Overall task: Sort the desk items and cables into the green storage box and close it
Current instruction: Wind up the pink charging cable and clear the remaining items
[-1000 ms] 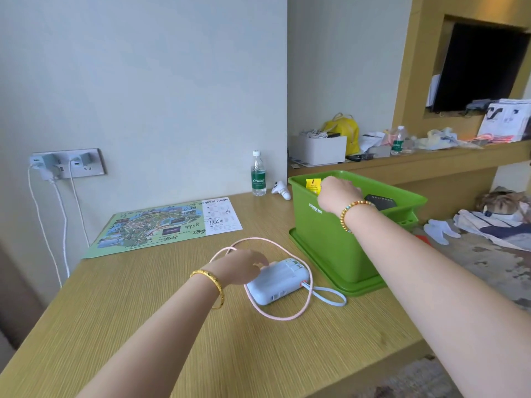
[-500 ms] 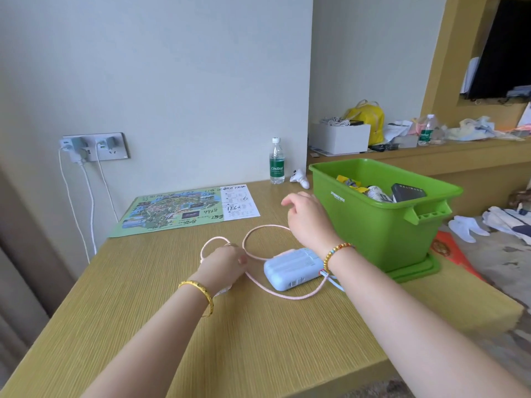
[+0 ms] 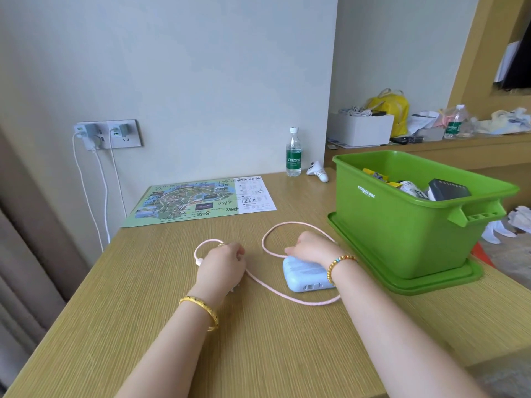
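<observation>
While the thin pink cable (image 3: 290, 295) lies looped on the wooden surface (image 3: 258, 340) beside the green plastic storage box (image 3: 402, 231), the left hand (image 3: 222, 265) pinches one end and the right hand (image 3: 314, 247) rests loosely curled over the pale blue power bank (image 3: 304, 275). The cable is best coiled tight before both are boxed.

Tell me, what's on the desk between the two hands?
In the head view, only the pink cable and bare desk between left hand and right hand.

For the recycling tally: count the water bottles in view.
2. One water bottle stands on the desk by the wall; a second bottle stands on the back shelf among clutter, which may hide others.
</observation>
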Tool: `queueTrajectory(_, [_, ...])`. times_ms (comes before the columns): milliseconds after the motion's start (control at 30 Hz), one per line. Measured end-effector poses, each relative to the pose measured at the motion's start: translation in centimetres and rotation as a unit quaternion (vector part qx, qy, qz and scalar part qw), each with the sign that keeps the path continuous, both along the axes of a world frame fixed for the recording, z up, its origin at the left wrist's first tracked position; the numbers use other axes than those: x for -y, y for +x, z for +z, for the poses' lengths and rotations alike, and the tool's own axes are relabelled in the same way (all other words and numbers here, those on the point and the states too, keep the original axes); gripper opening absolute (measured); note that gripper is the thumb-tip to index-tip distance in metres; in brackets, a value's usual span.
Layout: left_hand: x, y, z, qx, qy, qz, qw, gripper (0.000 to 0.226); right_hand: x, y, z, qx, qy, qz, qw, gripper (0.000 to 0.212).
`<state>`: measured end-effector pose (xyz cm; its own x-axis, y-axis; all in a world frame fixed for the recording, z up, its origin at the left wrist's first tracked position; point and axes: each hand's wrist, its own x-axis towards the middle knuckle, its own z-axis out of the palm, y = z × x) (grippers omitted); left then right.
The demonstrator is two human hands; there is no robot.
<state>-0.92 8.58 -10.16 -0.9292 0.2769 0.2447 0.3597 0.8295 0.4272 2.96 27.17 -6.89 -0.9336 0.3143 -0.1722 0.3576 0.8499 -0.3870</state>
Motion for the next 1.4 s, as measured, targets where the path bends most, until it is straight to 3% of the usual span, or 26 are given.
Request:
queueTrajectory(167, [2.1, -1.4, -0.5, -0.025, -0.036, 0.035, 0.998, 0.028, 1.7, -0.8, -0.7, -0.021, 0.003, 0.045, 0.999, 0.039])
queueTrajectory(367, [1.7, -1.3, -0.4, -0.077, -0.082, -0.003, 0.994, 0.032, 4.1, -1.3, -0.5, -0.264, 0.011, 0.019, 0.964, 0.047])
queueTrajectory(467, [1.3, -0.4, 1.0, -0.055, 0.041, 0.009, 0.998, 0.051, 4.9, -1.4, 0.0, -0.405, -0.112, -0.016, 0.907, 0.043])
queueTrajectory(533, [0.9, 0.1, 2.4, 0.015, 0.170, 0.019, 0.985, 0.060, 5.8, -1.3, 0.1, -0.453, -0.213, -0.008, 0.866, 0.038])
queueTrajectory(600, [0.6, 0.5, 3.5, 0.124, 0.307, -0.011, 0.943, 0.058, 6.6, -1.3, -0.2, -0.449, -0.232, 0.040, 0.862, 0.033])
queueTrajectory(700, [0.8, 0.8, 3.8, 0.181, 0.414, -0.025, 0.892, 0.033, 6.9, -1.3, -1.1, -0.424, -0.217, 0.102, 0.873, 0.026])
queueTrajectory(867, [1.8, 0.8, 3.6, 0.211, 0.455, -0.055, 0.863, 0.026, 6.1, -1.1, -1.5, -0.310, -0.259, 0.155, 0.902, 0.010])
queueTrajectory(1000, [2.3, 0.9, 3.6, 0.239, 0.522, -0.058, 0.817, 0.019, 6.6, -0.5, -1.8, -0.173, -0.260, 0.218, 0.925, 0.032])
queueTrajectory(1133, [2.7, 0.6, 3.4, 0.224, 0.465, -0.065, 0.854, 0.019, 7.4, -0.3, -1.6, -0.172, -0.296, 0.222, 0.913, 0.034])
queueTrajectory(1267, [2.3, 0.7, 3.5, 0.218, 0.458, -0.080, 0.858, 0.020, 8.0, -0.1, -1.6, -0.175, -0.326, 0.218, 0.903, 0.009])
queueTrajectory(1333, [2.1, 0.6, 3.7, 0.217, 0.443, -0.095, 0.865, 0.021, 8.0, -0.1, -1.6, -0.176, -0.338, 0.211, 0.900, 0.018])
queueTrajectory(1400, [2.4, 0.0, 3.9, 0.154, 0.378, -0.049, 0.912, 0.023, 7.8, -0.1, -1.5, -0.203, -0.304, 0.179, 0.914, 0.030])
